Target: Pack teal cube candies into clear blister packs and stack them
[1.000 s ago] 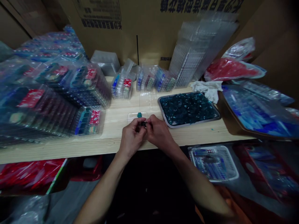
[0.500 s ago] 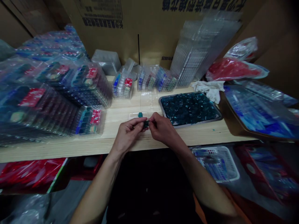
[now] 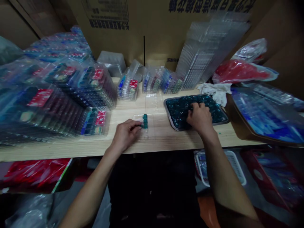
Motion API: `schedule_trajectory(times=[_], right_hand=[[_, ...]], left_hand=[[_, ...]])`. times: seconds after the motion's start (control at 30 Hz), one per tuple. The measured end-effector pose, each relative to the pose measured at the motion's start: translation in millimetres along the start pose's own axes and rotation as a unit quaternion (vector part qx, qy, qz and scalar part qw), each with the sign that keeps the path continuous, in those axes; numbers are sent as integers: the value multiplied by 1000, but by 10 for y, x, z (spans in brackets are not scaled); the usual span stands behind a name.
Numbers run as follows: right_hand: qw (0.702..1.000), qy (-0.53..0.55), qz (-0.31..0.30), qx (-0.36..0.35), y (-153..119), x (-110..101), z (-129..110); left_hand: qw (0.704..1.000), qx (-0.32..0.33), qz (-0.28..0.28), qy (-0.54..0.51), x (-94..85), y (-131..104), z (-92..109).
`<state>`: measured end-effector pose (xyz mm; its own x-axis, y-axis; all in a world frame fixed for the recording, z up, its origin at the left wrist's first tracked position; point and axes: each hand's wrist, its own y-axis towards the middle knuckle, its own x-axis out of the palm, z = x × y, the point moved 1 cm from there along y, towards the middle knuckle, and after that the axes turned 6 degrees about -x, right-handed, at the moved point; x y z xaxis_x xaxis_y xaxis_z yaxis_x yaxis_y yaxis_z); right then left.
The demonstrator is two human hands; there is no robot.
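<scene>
Head view: person at a pale wooden bench (image 3: 161, 142), both hands out over it, well apart. Left hand (image 3: 124, 134) low at the near side, thumb and forefinger drawn close together at the left edge of a small clear plastic tray (image 3: 136, 117). Cannot tell whether the fingertips grip anything. Dark green pieces (image 3: 145, 121) stand in a short column within that tray, just beside those fingertips.

Right hand (image 3: 201, 118) reaches over a wide shallow tray (image 3: 175, 128), fingers bent down among a mass of glossy dark teal pieces (image 3: 179, 110). Fingertips partly hidden; cannot tell if a piece is grasped. Wide tray lies to the right of the small one, apart from it.

Behind the small tray, a flat clear plastic sheet or tray (image 3: 152, 102), hard to make out. White cloth (image 3: 217, 91) by the wide tray's far right corner. Tall leaning stack of clear trays (image 3: 197, 53) at the rear, against a large cardboard box (image 3: 156, 28) with dark printing. Right side: brown box (image 3: 237, 128) with blue packets (image 3: 268, 110). Left side: high stacks of filled clear packs (image 3: 57, 104), blurred towards the edge.
</scene>
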<state>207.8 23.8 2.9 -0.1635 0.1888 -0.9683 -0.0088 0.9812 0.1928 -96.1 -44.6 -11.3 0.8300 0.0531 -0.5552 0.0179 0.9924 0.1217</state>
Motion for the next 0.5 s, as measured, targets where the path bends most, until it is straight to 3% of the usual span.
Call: schedule_trajectory(times=[0.13,0.33,0.5], right_hand=[[997,-47,-59,-24,-10,162,162],[998,-19,-39,-40,-15,229,147],[999,3,-35,-31,-4,228,147]], left_hand=[[988,95,-53,110,206,-19,-32],[975,185,5,122,343,-49,-54],[965,222,-11,137,429,-19,-83]])
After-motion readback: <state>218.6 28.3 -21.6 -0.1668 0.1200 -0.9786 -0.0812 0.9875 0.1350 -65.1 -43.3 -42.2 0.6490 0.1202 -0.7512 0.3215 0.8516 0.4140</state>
